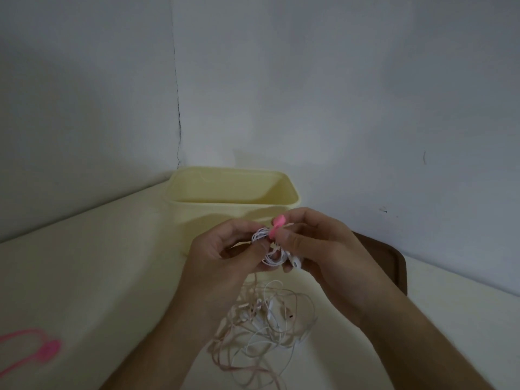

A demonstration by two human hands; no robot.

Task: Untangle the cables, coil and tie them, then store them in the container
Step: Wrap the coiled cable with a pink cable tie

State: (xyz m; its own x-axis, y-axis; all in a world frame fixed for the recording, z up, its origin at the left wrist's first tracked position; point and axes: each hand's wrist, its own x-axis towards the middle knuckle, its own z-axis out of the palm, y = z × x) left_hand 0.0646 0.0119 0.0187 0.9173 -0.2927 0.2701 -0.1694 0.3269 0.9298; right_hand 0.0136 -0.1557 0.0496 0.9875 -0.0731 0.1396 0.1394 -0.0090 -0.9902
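- We are holding a small white coiled cable [268, 249] between both hands, raised above the table [84, 277] and just in front of the yellow container [233, 204].
- Our left hand [222, 257] is gripping the coil, thumb and fingers curled round its left side and clamped on the loops.
- Our right hand [320, 249] is pinching a pink tie [277, 226] against the top of the coil, fingertips closed on the strap; an earbud end is hanging out beneath this hand.
- We are judging the step in hand to be the tying of this first coil: the strap is sitting across the bundle, but we cannot tell whether it is fastened.
- The container is standing open near the wall; from this angle nothing is showing inside it, so storing appears not yet begun.
- A loose tangle of cables [267, 325], white and pale pink, is lying on the table below our hands, still to be separated.
- A second pink tie [36, 350] is lying at the table's left edge, well apart from the tangle.
- A brown tray [394, 266] is showing partly behind the right hand.
- The next move is calling for the strap to be drawn snug and secured while the left hand keeps the loops from springing open, after which the coil can go into the container.
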